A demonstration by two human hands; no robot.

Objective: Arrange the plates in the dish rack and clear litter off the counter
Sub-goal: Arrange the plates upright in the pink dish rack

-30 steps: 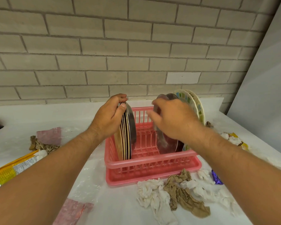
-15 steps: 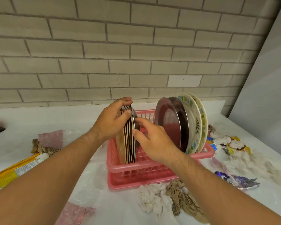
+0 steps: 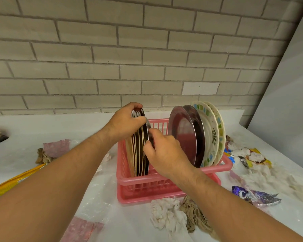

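A pink dish rack (image 3: 164,186) stands on the white counter (image 3: 24,147). At its left end several thin plates (image 3: 138,154) stand on edge in a stack. My left hand (image 3: 124,124) grips the top of that stack, fingers curled over the rims. My right hand (image 3: 163,151) pinches the rightmost plate of the stack at its edge. At the rack's right end lean two steel plates (image 3: 185,137) and two patterned white plates (image 3: 212,135). Crumpled tissues (image 3: 164,213) and brown paper (image 3: 194,213) lie in front of the rack.
A purple wrapper (image 3: 252,195) and more wrappers and tissues (image 3: 252,156) lie to the right. A yellow packet (image 3: 16,180), pink scraps (image 3: 56,147) and brown paper (image 3: 42,156) lie on the left. A brick wall runs behind; a grey panel (image 3: 287,102) stands right.
My right hand let go of the steel plates at the right end and moved left to the stack held by my left hand. The view has shifted slightly.
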